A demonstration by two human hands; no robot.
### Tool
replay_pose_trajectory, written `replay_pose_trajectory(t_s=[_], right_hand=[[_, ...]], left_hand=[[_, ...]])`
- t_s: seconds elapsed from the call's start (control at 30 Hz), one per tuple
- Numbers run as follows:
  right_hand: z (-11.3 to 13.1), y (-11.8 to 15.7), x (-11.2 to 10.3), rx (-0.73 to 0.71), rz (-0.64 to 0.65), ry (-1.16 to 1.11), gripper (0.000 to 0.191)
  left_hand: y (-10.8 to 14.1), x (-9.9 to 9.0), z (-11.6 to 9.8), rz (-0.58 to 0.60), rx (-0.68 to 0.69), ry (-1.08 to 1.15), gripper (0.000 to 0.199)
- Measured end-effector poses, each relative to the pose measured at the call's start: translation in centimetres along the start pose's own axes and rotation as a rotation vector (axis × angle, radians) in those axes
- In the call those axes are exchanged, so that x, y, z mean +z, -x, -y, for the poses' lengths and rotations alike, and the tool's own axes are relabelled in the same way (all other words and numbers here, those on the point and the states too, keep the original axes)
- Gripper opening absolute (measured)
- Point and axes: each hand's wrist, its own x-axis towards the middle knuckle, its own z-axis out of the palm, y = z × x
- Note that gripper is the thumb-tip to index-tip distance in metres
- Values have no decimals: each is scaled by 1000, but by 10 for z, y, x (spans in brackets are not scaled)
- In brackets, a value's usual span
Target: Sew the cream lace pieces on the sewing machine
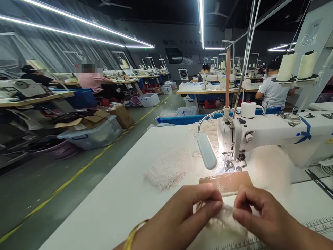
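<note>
Between my two hands is a piece of pale, cream-pink lace-like fabric [227, 220], slightly blurred. My left hand [192, 211] pinches its left part between thumb and fingers. On the other side, my right hand [257, 211] pinches it too, a short gap from the left. Just beyond the fingers lies a tan, shiny plate [226, 182] in front of the presser foot [229, 166] of a white sewing machine [260, 133]. A ruffled pale piece of fabric [169, 166] rests on the white table to the left.
A small lamp [207, 151] on a bent neck lights the needle area. Black scissors or tweezers [319, 182] lie at right, above a ruler strip [319, 224]. Thread cones [286, 67] stand behind the machine. Bins [91, 130] line the aisle; other people sit at machines.
</note>
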Motion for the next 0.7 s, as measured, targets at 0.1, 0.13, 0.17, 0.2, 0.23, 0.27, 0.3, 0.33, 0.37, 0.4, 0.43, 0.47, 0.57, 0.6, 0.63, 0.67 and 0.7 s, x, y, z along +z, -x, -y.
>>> replay_pose_trajectory(t_s=[0.1,0.13,0.17,0.2,0.23,0.27,0.3,0.33,0.37,0.4,0.43,0.47,0.57,0.6,0.63,0.67,0.7], right_hand=[[19,5,12,-24,49,-12,23],[19,3,16,-11,22,25,22],[16,-2,19,4,-26,93,21],[9,-8,22,14,-84,196,22],[0,-14,23,13,-149,327,25],[-10,-20,24,-19,-210,473,28],[-20,-25,24,-66,-246,598,31],[-29,-30,22,-91,-270,662,33],[-36,-32,20,-113,-282,704,33],[-42,-33,16,-123,-286,724,33],[-45,-33,12,-125,-279,734,32],[-45,-32,7,-131,-259,747,31],[-42,-28,-11,-182,-152,745,25],[-40,-28,-16,-220,-117,729,20],[-40,-28,-19,-270,-89,716,15],[-41,-29,-22,-330,-75,717,13],[-43,-30,-23,-391,-66,732,17]], left_hand=[[1,-17,-15,61,-42,-121,28],[-6,-20,-14,102,-41,-171,27],[-16,-21,-9,146,-47,-227,27],[-28,-19,-2,146,-47,-287,26],[-41,-15,7,118,-49,-347,24],[-54,-10,17,101,-54,-393,23],[-67,-4,27,100,-54,-421,22],[-78,3,36,106,-52,-429,21],[-87,8,44,110,-47,-432,22],[-94,13,51,114,-41,-429,23],[-99,16,56,116,-36,-425,24],[-102,18,59,115,-34,-424,26],[-104,19,65,111,-34,-421,29],[-104,19,66,108,-33,-421,28],[-103,19,68,105,-30,-421,28],[-103,19,69,102,-27,-420,27],[-104,18,71,99,-23,-419,27]])
